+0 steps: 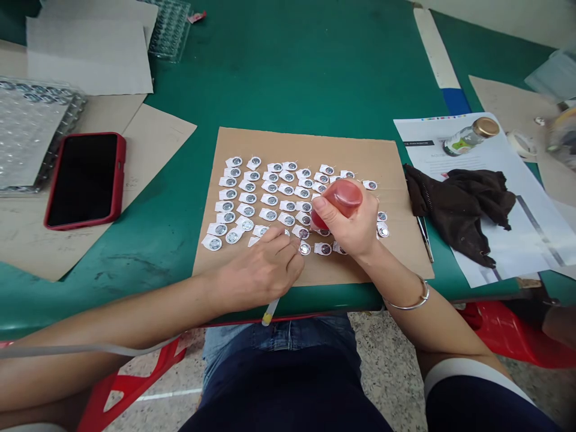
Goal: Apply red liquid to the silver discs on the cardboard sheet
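Note:
A brown cardboard sheet [252, 139] lies before me, carrying rows of small silver discs on white tabs [269, 214], each with fine wire-like ends. My right hand [355, 225] wraps around a red squeeze bottle [344, 197], held over the right half of the rows; its tip is hidden. Lower and to the left, my left hand [279, 258] is closed with its fingertips close to the discs in the bottom rows. From beneath it sticks out a thin whitish stick with a yellow end [270, 312], which it seems to grip; the front part is out of sight.
A red-cased phone [85, 180] and clear bubbled trays [31, 138] lie at left on cardboard. On the right are printed paper [459, 252], a dark brown cloth [463, 204], a gold-capped glass jar [470, 137] and a thin metal tool [424, 240] beside the sheet.

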Demonstrator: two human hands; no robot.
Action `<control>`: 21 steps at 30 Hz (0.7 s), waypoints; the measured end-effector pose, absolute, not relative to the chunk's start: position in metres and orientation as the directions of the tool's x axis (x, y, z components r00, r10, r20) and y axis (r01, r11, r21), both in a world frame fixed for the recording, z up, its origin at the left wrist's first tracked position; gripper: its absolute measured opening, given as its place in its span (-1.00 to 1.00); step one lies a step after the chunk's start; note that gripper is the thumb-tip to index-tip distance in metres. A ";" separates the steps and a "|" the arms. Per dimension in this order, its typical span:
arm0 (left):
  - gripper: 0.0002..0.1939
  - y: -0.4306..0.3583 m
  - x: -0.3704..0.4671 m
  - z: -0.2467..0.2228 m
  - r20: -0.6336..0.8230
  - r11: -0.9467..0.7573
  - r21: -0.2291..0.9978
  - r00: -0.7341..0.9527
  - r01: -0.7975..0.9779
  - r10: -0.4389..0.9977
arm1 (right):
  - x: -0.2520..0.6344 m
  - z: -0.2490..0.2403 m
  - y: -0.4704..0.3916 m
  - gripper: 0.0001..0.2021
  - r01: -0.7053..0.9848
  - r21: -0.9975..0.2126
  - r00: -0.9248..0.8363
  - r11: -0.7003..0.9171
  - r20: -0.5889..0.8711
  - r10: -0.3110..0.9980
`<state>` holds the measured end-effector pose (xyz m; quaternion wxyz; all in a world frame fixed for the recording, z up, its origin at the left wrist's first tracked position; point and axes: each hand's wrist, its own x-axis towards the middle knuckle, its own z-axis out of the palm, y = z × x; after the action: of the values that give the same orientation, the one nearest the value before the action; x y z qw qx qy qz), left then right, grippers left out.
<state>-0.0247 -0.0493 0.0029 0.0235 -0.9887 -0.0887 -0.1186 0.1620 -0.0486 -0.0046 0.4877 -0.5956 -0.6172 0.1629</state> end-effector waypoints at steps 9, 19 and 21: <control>-0.80 -0.030 -0.024 0.010 0.179 -0.887 0.381 0.921 0.261 0.347 | 0.164 0.006 -0.053 -0.74 0.561 -0.792 0.143 0.238 0.376 0.915; -0.87 0.006 -0.023 0.014 -0.174 -0.401 0.809 0.828 0.429 0.533 | 0.163 -0.004 -0.100 -0.60 0.334 -0.896 0.356 0.292 0.407 0.841; -0.88 0.006 -0.024 0.012 -0.191 -0.360 0.822 0.810 0.441 0.555 | 0.160 -0.015 -0.107 -0.72 0.384 -0.882 0.380 0.272 0.419 0.825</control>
<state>-0.0238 0.0055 0.0123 -0.4777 -0.8226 -0.3026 -0.0598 0.1597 -0.1073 -0.0154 0.5995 -0.5748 -0.5258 0.1835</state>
